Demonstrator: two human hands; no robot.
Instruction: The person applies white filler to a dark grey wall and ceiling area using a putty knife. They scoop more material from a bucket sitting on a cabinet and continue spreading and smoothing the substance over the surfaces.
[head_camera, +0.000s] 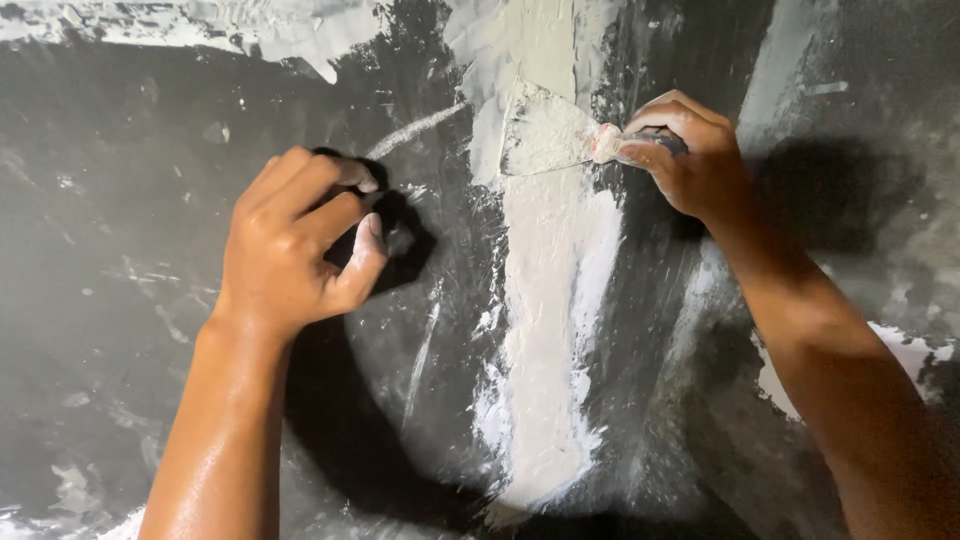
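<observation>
My right hand grips the handle of a putty knife whose wide blade is coated in white putty and pressed flat against a dark grey wall. The blade sits at the top of a broad vertical band of fresh white putty. My left hand is to the left of that band, fingers curled loosely with nothing visible in them, resting close to or against the wall.
Smears of white putty run along the wall's top edge, with more patches at the lower right and lower left corner. Both hands cast dark shadows on the wall.
</observation>
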